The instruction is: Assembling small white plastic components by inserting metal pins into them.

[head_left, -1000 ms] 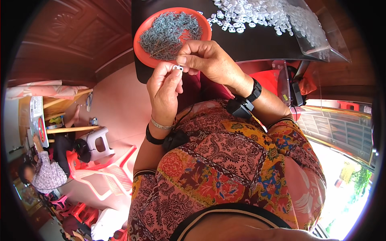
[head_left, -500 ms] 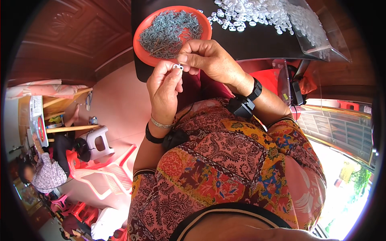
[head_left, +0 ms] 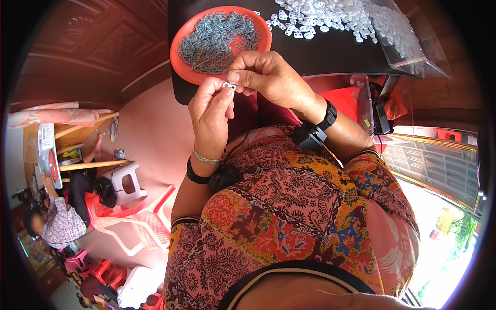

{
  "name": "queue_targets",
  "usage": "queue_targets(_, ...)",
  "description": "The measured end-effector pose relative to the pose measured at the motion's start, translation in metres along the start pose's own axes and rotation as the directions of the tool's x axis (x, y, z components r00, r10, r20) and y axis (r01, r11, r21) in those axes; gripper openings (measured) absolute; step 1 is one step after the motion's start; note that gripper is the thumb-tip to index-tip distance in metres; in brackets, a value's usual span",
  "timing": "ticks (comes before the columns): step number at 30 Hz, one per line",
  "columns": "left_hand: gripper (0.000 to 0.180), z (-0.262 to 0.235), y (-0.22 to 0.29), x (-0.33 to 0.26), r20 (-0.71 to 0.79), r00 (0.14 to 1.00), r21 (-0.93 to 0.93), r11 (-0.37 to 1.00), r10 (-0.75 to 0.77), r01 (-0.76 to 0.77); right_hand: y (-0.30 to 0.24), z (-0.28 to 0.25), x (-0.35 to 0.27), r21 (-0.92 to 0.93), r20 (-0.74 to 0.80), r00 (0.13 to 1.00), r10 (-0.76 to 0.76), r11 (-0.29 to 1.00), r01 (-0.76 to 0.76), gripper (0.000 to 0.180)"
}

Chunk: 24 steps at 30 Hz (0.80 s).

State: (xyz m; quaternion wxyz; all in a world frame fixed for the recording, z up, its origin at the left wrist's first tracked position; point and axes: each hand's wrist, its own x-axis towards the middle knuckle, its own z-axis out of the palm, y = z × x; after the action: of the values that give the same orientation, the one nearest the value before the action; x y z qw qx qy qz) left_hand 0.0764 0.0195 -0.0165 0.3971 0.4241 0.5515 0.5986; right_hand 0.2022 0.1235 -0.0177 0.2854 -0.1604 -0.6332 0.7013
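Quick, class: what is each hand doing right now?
Left hand: fingers pinched shut on a small white piece.
Right hand: fingers pinched on the same small white piece, just below the orange plate.

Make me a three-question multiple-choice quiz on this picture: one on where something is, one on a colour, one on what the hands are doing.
1. Where is the heap of white plastic pieces?
A. On the orange plate
B. On the black tabletop, right of the plate
C. On the floor

2. What colour is the plate of small grey metal parts?
A. Orange
B. Blue
C. White

3. What are the hands doing?
A. Resting flat
B. Both pinching one small white piece
C. Lifting the plate

Answers: B, the heap lies on the black tabletop; A, its rim is orange; B, left hand and right hand meet on the small white piece.
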Motion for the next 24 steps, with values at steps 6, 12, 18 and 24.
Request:
queue_targets(6,0.015,0.002,0.000,-0.001,-0.010,1.000,0.031,1.000,-0.003,0.003,-0.002,0.004,-0.003,-0.116,-0.049,0.998,-0.041,0.993,0.036,0.014)
queue_targets(12,0.016,0.002,-0.004,-0.001,0.018,1.000,0.027,1.000,0.013,-0.013,0.000,0.003,-0.004,-0.278,-0.047,0.995,-0.090,0.958,0.073,0.013)
queue_targets(18,0.015,0.001,0.002,0.002,0.044,0.999,0.008,1.000,-0.012,0.011,-0.007,-0.007,-0.002,-0.102,0.023,1.000,-0.006,0.995,0.008,0.014)
queue_targets(24,0.011,0.000,0.004,0.002,0.044,0.996,-0.172,0.982,-0.075,0.082,-0.017,-0.012,0.000,-0.006,0.049,0.995,0.087,0.996,-0.086,0.018)
